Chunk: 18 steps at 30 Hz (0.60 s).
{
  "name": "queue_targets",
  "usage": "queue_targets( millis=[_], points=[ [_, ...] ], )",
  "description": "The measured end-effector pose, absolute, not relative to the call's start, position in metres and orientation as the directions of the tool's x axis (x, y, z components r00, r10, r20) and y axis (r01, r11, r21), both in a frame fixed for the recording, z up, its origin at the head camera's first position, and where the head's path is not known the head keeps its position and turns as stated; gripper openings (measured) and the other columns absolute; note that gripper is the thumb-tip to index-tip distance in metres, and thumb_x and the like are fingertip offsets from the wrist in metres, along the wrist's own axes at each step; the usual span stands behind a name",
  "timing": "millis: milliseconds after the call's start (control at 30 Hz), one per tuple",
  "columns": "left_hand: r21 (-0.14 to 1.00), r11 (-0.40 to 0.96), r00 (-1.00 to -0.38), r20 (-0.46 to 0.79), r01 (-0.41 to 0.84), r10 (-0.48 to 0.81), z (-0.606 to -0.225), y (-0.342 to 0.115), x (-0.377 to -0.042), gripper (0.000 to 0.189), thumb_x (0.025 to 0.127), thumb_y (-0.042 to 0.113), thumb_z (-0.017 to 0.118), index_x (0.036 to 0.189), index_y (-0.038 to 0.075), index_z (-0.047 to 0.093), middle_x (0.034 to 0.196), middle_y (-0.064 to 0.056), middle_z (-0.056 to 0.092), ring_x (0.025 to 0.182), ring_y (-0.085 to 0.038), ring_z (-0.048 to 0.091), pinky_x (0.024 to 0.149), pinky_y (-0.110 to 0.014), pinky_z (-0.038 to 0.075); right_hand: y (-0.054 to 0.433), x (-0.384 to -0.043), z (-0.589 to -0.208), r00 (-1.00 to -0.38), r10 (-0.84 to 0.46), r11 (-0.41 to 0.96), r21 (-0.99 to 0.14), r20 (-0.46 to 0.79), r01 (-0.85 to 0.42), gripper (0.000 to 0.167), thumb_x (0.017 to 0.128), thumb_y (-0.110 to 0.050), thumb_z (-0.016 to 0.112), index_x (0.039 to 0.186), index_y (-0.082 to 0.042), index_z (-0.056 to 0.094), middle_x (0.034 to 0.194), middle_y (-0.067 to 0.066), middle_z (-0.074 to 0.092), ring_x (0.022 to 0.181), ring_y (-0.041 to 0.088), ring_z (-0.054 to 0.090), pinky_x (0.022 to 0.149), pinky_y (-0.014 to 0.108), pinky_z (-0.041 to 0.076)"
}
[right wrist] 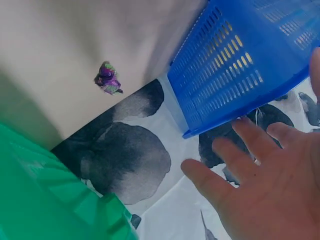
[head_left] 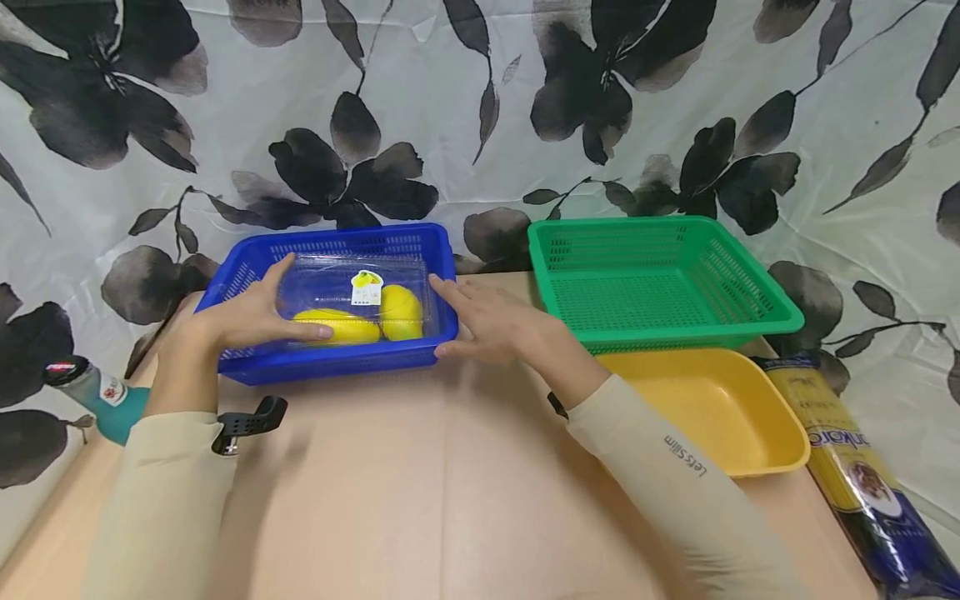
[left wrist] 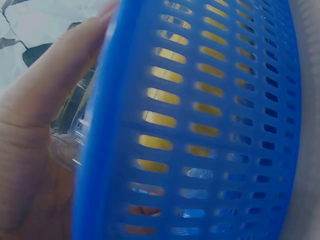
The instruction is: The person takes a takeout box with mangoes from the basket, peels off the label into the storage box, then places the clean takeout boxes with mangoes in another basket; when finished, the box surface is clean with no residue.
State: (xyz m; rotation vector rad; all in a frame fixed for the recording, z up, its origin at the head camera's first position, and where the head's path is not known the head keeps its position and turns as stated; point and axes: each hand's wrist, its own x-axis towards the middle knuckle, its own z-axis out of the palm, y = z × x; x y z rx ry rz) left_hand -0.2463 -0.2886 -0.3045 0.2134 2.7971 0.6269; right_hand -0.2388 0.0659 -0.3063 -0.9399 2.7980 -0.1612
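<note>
A clear plastic box (head_left: 322, 287) with a label on its lid lies in the blue basket (head_left: 337, 360). Two yellow fruit-like pieces (head_left: 401, 312) show through its front. My left hand (head_left: 251, 312) grips the box's left end, thumb along the front and fingers at the far corner. In the left wrist view, the basket wall (left wrist: 200, 120) covers most of what lies inside. At the basket's right end is my right hand (head_left: 495, 325), its fingers spread and fingertips right at the rim; the right wrist view shows this hand (right wrist: 275, 185) with nothing in its palm.
Right of the blue basket stands a green basket (head_left: 667, 337), with a yellow tub (head_left: 720, 417) before it. A blue-and-yellow packet (head_left: 862, 467) lies far right, a teal bottle (head_left: 112, 400) far left. A small purple wrapped piece (right wrist: 108, 78) lies between the baskets.
</note>
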Motion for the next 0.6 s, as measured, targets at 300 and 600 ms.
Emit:
queue_targets(
  millis=[300,600],
  points=[
    [0.376,0.921,-0.969,-0.173,0.102,0.178,-0.289,-0.290,-0.239,0.143,0.074,0.067,0.082,0.162,0.024,-0.021,0.154,-0.041,0.027,0.141,-0.058,0.027,0.106,-0.082,0.025,0.077,-0.230,-0.303,-0.772,-0.616,0.787,-0.120,-0.156,-0.605,0.101,0.096,-0.067,0.054,0.166,-0.028,-0.007,0.174,0.007,-0.006,0.160,0.029,-0.004,0.128,0.053,0.008],
    [0.375,0.918,-0.974,-0.126,0.128,0.187,-0.276,-0.289,-0.231,0.125,0.078,0.068,0.079,0.167,0.027,0.002,0.153,-0.038,0.024,0.136,-0.053,0.033,0.099,-0.081,0.035,0.087,-0.229,-0.304,-0.765,-0.627,0.779,-0.140,-0.149,-0.611,0.099,0.097,-0.066,0.054,0.166,-0.029,-0.006,0.174,0.006,-0.006,0.160,0.031,-0.003,0.127,0.055,0.012]
  ],
)
